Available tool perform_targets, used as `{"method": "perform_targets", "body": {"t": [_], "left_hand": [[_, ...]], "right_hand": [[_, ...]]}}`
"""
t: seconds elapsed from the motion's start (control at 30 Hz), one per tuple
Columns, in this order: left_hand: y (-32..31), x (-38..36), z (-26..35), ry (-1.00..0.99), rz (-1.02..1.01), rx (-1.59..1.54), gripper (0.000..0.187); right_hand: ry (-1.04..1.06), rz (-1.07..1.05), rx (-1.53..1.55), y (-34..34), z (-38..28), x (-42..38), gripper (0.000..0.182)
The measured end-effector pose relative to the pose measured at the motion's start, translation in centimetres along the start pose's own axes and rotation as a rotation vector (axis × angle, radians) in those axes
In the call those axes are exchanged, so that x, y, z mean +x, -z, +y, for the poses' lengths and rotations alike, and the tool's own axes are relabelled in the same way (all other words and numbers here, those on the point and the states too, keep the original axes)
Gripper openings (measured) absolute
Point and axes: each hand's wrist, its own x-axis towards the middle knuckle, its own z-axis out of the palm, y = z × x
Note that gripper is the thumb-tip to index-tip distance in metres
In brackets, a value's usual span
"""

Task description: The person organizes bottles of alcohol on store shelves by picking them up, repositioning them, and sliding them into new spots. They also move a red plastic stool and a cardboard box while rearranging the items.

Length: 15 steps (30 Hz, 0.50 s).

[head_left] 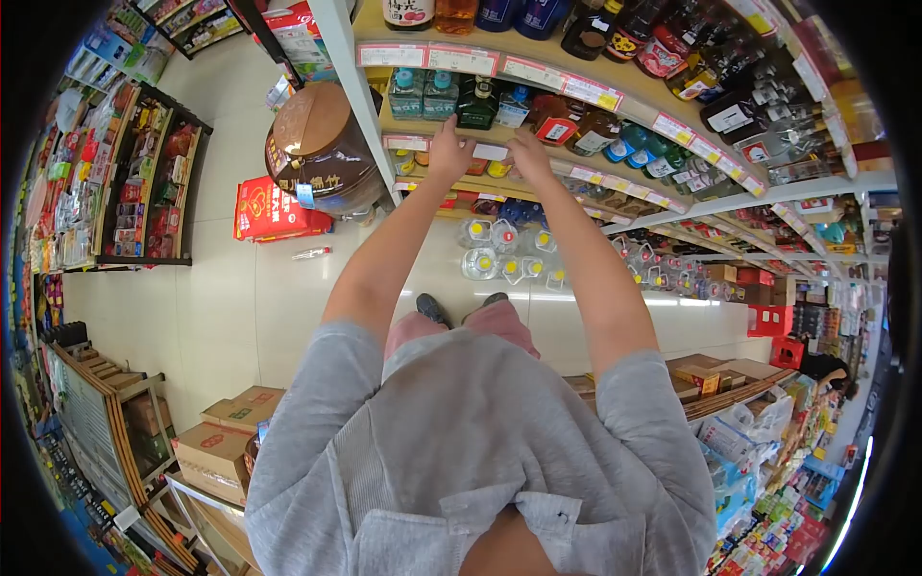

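Observation:
Both my arms reach forward to a middle shelf of bottles. My left hand [449, 154] is at the shelf's front edge, fingers apart, fingertips by a dark green bottle [477, 103] and beside light teal bottles [441, 96] with blue caps. My right hand [528, 156] is a little to the right at the same edge, its fingers stretched toward the shelf below a clear bottle with a blue label [513, 107]. A white price label [492, 152] sits on the edge between my hands. Neither hand shows a bottle in its grasp.
Large clear jugs [480, 262] stand on the floor under the shelves. To the left are a big brown jar [317, 144], a red package [274, 209] and a small bottle lying on the floor [311, 253]. Cardboard boxes [213, 456] are behind me at left.

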Motion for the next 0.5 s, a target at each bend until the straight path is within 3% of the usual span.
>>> {"method": "perform_targets", "body": {"t": [0.1,0.2,0.43,0.5], "left_hand": [[-0.1,0.2,-0.9,-0.013,-0.014,-0.054,0.075],[-0.1,0.2,-1.0,0.057,-0.065,-0.117,0.072],[0.5,-0.2,-1.2,-0.008,-0.005,-0.154,0.069],[1.7,-0.8,-0.5,0.079,-0.078,-0.213,0.067]], "right_hand": [[-0.204,-0.037,0.27,-0.2,-0.6,2.4,0.072],[-0.24,-0.021,0.464,-0.6,-0.5,3.9,0.076],[-0.309,-0.021,0.448,-0.5,-1.3,4.5,0.067],[-0.286,-0.014,0.41,-0.6,-1.0,3.8,0.061]]}}
